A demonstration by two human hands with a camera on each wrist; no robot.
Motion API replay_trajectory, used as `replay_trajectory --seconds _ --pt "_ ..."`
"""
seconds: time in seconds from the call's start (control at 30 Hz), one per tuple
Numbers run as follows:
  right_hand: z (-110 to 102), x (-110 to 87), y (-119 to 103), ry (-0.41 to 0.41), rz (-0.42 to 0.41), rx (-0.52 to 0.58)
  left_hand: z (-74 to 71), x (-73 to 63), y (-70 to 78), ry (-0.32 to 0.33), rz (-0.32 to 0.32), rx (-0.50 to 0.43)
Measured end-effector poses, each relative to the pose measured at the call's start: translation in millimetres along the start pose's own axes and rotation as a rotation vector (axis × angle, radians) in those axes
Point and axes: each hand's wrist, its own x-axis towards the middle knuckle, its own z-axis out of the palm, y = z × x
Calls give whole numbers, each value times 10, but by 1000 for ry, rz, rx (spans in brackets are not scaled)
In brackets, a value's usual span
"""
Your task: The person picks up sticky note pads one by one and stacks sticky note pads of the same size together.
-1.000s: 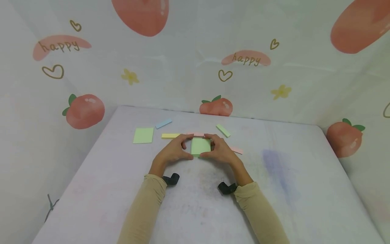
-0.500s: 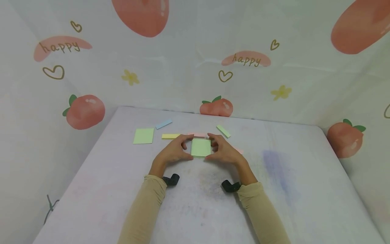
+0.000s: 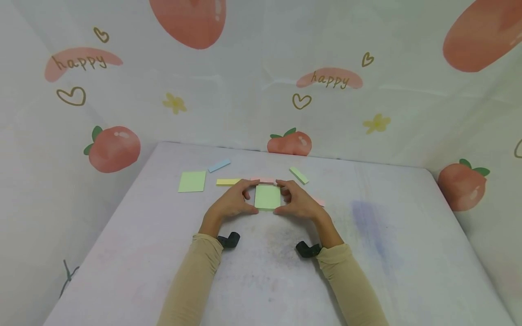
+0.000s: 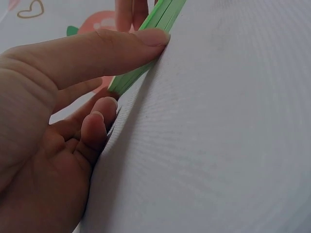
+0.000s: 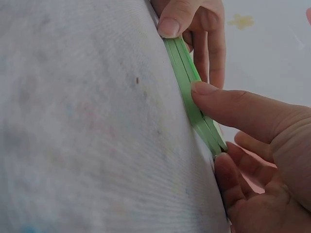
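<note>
A stack of square green sticky note pads lies at the middle of the table, its layers showing as thin seams along the near side in both wrist views. My left hand holds the stack's left end, thumb at the near edge and index finger at the far edge. Opposite it, my right hand grips the right end in the same way. In the right wrist view, the right thumb presses the pads' green side. The left thumb touches that side too, as the left wrist view shows. The lower fingers of both hands are curled close to the table.
Another square green pad lies to the left. Narrow sticky note strips lie around the stack: blue, yellow, pink and green. A second pink strip is partly hidden behind my right hand.
My right hand has shifted slightly right, its thumb moving outward along the near edge. The top pad has moved a little left. My left hand has stayed in place.
</note>
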Motion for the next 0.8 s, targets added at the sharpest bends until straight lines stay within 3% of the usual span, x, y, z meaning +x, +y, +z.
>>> replay_trajectory --seconds 0.8 --pt "19 42 -60 -9 35 -125 24 -14 0 12 24 -29"
